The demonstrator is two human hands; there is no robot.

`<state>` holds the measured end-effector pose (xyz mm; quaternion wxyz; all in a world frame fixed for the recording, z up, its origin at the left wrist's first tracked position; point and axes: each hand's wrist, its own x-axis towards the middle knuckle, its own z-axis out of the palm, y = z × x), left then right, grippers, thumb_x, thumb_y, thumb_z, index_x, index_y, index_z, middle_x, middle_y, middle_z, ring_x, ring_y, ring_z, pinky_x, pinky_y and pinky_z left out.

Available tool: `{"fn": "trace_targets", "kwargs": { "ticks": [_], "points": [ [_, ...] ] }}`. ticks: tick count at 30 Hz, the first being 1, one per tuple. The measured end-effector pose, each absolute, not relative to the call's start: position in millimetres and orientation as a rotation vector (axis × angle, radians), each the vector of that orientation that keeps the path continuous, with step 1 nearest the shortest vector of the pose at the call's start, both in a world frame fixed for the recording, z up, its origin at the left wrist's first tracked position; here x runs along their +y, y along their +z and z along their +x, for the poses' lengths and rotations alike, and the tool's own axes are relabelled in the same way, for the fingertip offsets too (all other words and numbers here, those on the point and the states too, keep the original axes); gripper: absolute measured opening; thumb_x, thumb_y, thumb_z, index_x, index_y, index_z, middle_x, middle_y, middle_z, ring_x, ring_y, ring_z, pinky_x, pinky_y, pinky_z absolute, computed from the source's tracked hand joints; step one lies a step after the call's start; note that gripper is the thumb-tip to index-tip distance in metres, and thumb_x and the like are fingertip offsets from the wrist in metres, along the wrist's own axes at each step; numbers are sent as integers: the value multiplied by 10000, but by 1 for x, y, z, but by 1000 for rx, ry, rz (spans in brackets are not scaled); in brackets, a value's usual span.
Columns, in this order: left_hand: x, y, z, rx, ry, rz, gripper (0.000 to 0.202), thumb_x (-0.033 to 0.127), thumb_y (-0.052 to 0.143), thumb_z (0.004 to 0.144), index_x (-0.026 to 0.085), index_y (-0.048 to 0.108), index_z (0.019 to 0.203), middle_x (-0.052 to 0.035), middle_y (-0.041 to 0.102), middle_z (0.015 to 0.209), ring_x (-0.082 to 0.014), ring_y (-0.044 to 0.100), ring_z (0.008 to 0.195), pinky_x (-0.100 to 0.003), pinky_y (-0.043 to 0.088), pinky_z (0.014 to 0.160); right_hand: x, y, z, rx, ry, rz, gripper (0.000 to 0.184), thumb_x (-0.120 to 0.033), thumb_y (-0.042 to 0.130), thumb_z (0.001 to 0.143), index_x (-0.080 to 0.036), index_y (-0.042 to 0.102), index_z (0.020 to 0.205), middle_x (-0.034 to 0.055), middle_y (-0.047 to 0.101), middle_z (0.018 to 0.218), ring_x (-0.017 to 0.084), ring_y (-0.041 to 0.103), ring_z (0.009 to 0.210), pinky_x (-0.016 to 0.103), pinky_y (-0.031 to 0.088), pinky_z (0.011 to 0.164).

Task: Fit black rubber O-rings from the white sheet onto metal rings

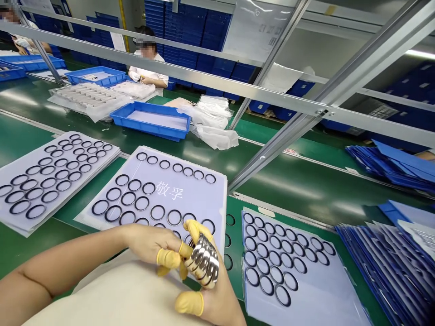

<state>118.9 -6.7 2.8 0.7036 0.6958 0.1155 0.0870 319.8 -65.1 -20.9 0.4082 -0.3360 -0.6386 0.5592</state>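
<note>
Both grips clamped: right hand wraps a stack of glossy metal rings, left hand pinches its edge, fingertips in yellow rubber cots. Just beyond the grips, a matte white sheet with rows of black rings lies on the green counter.

The stack of rings is mirror-polished metal, glossy with bright glints. Finger cots on the left hand and right hand gripping it look like matt yellow rubber. Behind it lie a smooth pale sheet, the shiny green counter and a blue plastic tray.
</note>
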Motion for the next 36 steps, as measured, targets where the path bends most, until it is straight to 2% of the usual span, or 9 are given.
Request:
{"fn": "trace_targets", "kwargs": {
  "ticks": [4,9,15,20,23,26,30,33,36],
  "points": [
    [-15,-2,127,396,396,1348,592,649,457,840,114,703,900,-90,697,893,-179,624,829,-280,491,836,-69,-17,315,-1598,1400,-868,1035,-711,718,555,-267,339,1410,109,364,1405,343,406,1283,430,360,1074],
    [-23,-2,135,612,425,1021,296,439,759,703,152,725,768,13,659,709,-109,582,687,-223,486,756,-72,-16,312,-1579,1404,-854,1022,-660,737,602,-265,287,1430,103,395,1408,326,430,1281,403,387,1062],
    [-27,2,137,576,604,1042,250,357,796,674,126,707,708,-24,646,752,-137,591,720,-241,491,718,-77,-16,310,-1552,1445,-798,1004,-580,703,725,-262,136,1490,97,548,1317,278,526,1216,396,399,1058],
    [-29,5,133,542,738,1307,320,432,705,765,123,695,681,-61,656,753,-161,602,761,-254,495,737,-82,-22,305,-1559,1389,-785,717,-534,648,801,-282,370,1412,95,365,1502,310,365,1359,468,299,1120],
    [-31,5,130,554,871,1468,267,366,663,816,128,704,703,-80,691,805,-173,627,819,-267,503,782,-85,-26,302,-1456,1423,-726,672,-504,649,813,-307,387,1400,90,325,1534,312,347,1374,480,335,1097],
    [-34,5,128,573,958,1568,165,241,632,838,136,720,746,-86,714,858,-164,648,831,-253,510,782,-84,-31,300,-1341,1482,-668,575,-474,680,795,-300,503,1314,96,424,1477,314,402,1341,469,398,1052],
    [-35,7,126,638,1001,1532,136,189,623,828,152,739,768,-78,720,891,-159,658,832,-236,514,766,-77,-38,297,-1245,1522,-676,297,-490,673,787,-246,720,950,114,716,1089,327,542,1205,464,464,968],
    [-33,1,123,731,1037,1515,150,147,602,811,148,748,776,-74,715,882,-163,653,842,-245,511,791,-69,-46,290,-1164,1543,-808,304,-512,704,743,-224,745,829,117,753,942,334,601,1102,476,457,955],
    [-27,-17,118,872,1023,1486,183,87,567,773,128,745,758,-72,702,863,-153,641,786,-235,515,747,-56,-56,277,-1119,1558,-923,281,-469,759,699,-217,758,823,127,746,1007,327,616,1068,471,449,960]
  ]
}}
